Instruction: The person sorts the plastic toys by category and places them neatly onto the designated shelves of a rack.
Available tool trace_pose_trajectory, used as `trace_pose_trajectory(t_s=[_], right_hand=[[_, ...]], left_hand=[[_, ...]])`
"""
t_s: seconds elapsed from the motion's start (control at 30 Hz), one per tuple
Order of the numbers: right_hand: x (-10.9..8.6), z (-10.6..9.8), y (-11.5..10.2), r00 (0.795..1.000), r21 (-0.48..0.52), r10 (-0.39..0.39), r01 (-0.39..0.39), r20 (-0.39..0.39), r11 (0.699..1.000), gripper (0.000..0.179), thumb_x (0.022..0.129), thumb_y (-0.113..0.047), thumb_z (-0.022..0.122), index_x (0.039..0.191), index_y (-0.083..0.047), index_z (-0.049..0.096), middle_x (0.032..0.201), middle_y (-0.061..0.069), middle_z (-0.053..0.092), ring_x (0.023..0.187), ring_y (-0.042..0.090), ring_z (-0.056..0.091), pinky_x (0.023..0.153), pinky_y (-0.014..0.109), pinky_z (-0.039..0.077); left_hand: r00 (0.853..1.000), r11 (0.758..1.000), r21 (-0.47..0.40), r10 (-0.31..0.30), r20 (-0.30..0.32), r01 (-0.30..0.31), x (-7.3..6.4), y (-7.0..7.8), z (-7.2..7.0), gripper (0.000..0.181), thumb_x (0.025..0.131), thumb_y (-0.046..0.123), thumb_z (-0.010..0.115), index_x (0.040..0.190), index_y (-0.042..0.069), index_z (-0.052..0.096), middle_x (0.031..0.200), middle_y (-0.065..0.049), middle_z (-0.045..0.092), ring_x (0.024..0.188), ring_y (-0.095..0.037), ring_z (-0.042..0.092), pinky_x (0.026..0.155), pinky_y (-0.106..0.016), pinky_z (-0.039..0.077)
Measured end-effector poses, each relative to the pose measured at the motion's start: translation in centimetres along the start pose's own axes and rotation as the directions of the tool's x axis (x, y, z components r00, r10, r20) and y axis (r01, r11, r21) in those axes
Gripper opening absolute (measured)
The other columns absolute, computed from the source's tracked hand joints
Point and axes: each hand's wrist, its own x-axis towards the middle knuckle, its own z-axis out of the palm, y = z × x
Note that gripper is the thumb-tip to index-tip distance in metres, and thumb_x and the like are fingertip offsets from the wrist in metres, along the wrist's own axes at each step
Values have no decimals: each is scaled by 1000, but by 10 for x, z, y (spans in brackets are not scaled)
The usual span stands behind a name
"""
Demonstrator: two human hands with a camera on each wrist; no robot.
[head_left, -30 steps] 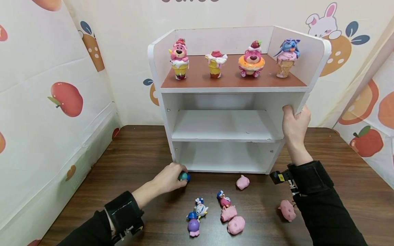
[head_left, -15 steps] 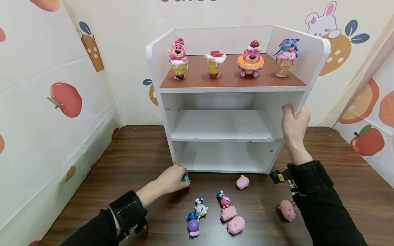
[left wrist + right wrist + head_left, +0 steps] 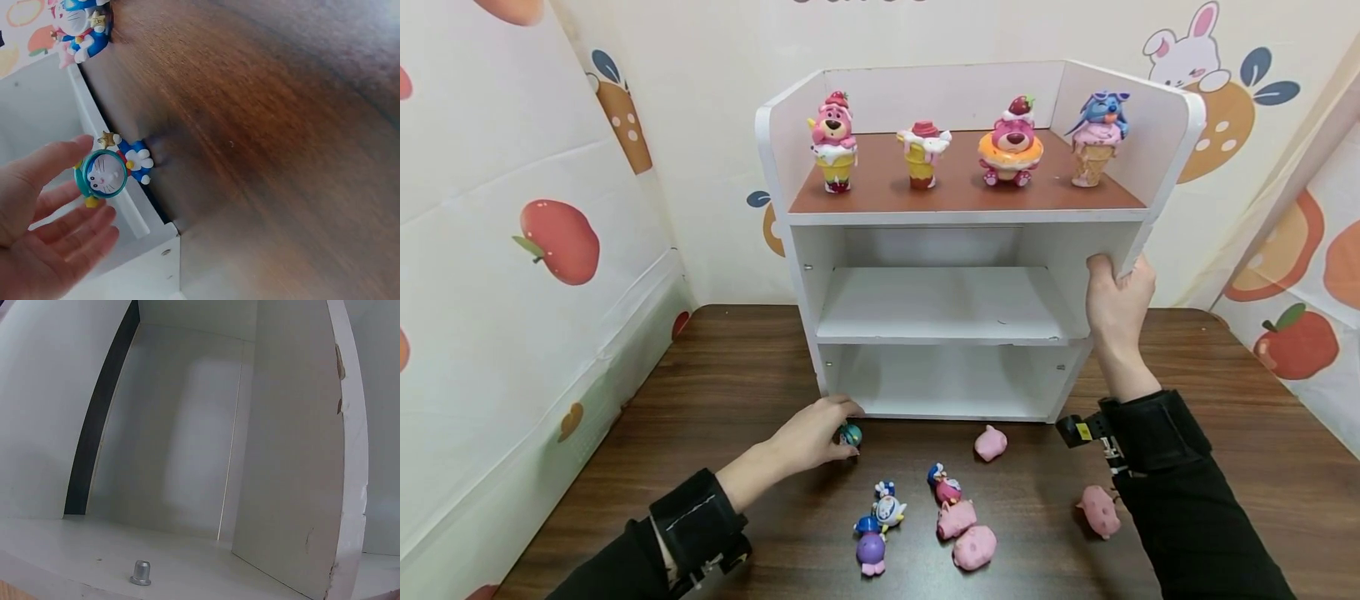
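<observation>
My left hand (image 3: 808,437) is around a small blue cat figurine (image 3: 850,434) at the front left corner of the white shelf unit (image 3: 970,218). The left wrist view shows its teal hood (image 3: 80,181), white face and gold star (image 3: 107,139). There the thumb and loosely spread fingers (image 3: 75,228) lie about its head, without curling round it; whether they touch is unclear. The figurine's feet are on the wooden table. My right hand (image 3: 1120,321) grips the unit's right side panel; some fingers are hidden behind it. The right wrist view shows the unit's inside (image 3: 169,431).
Four-footed pink pig figures (image 3: 975,547) lie scattered on the table (image 3: 760,358), along with a purple figure (image 3: 871,550), a white-and-blue one (image 3: 889,510) and a pink-and-blue one (image 3: 947,487). Several dessert figurines, including a pink bear in an orange ring (image 3: 1011,150), stand on the brown top shelf.
My left hand first shifted slightly right with the figurine, then its fingers spread apart and drew a little left. The figurine now shows more between them. My right hand has stayed on the panel.
</observation>
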Motion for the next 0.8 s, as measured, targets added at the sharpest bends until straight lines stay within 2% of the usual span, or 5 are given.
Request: trace_pose_trajectory(t_s=[0.2, 0.37, 0.6, 0.8], right_hand=[[0, 0, -2, 1000, -14, 20, -21, -20, 1000, 32, 82, 2, 44, 109, -5, 60, 106, 9, 60, 97, 13, 55, 82, 28, 41], [0, 0, -3, 999, -28, 30, -31, -29, 999, 32, 82, 1, 44, 108, -5, 60, 105, 9, 60, 96, 13, 54, 80, 28, 41], [-1, 0, -4, 1000, -24, 15, -16, -18, 1000, 33, 82, 2, 43, 110, -5, 59, 109, 9, 60, 100, 13, 54, 84, 30, 41], [-1, 0, -4, 999, -29, 21, -22, -24, 999, 32, 82, 2, 44, 109, -5, 60, 107, 9, 60, 97, 13, 55, 81, 29, 42]], left_hand=[[995, 994, -44, 98, 19, -97, -4, -3, -2, 31, 73, 4, 69, 102, -1, 60, 101, -7, 56, 90, -17, 54, 76, -28, 46], [988, 987, -34, 156, 19, -156, -5, -6, 1, 29, 73, -2, 67, 102, -1, 60, 100, -6, 57, 95, -17, 54, 79, -27, 45], [988, 986, -65, 153, 12, -151, -4, -9, 6, 23, 75, -2, 64, 98, 0, 61, 94, -4, 58, 84, -12, 53, 73, -24, 46], [995, 993, -73, 97, 4, -96, -5, -5, 8, 22, 78, 4, 65, 99, 0, 61, 93, -4, 57, 79, -12, 53, 68, -22, 46]])
